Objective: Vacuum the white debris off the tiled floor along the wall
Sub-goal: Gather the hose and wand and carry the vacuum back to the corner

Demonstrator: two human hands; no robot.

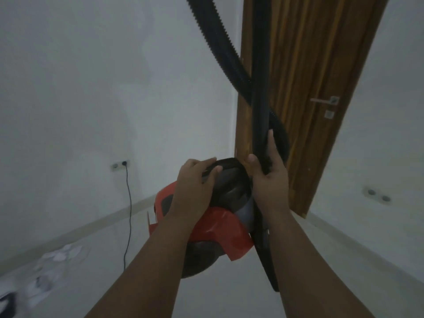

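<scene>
- Red and black plastic vacuum cleaner [215, 228] sits centre frame between both forearms, body tilted; cannot tell if it touches the floor [218, 299].
- Left grip [195, 182], a bare hand, has its fingers curled over the black carry handle on top of the vacuum cleaner and holds it.
- Right grip [269, 171], also bare, is wrapped round the smooth black wand [260, 88], thumb on the left side, fingers lying up along the tube.
- Wand runs nearly upright, from below the right wrist up out of the top edge.
- Ribbed black hose [213, 35] comes down from the top edge, crosses behind the wand and loops back near the right grip.
- White debris [62, 253] lies lower left on the pale floor, just beside the skirting [80, 228] of the left wall [68, 88]: flat, paper-like scraps in a loose patch, blurred, well apart from the vacuum cleaner.
- Thin black cord [129, 203] hangs from a wall socket [119, 165] down to the floor, between debris and vacuum cleaner.
- Brown wooden door [309, 65] with a metal lever handle [325, 100] stands behind the wand.
- Double socket [377, 195] is low on the right wall.
- Dark object [6, 299] at the bottom left corner, too blurred to identify.
</scene>
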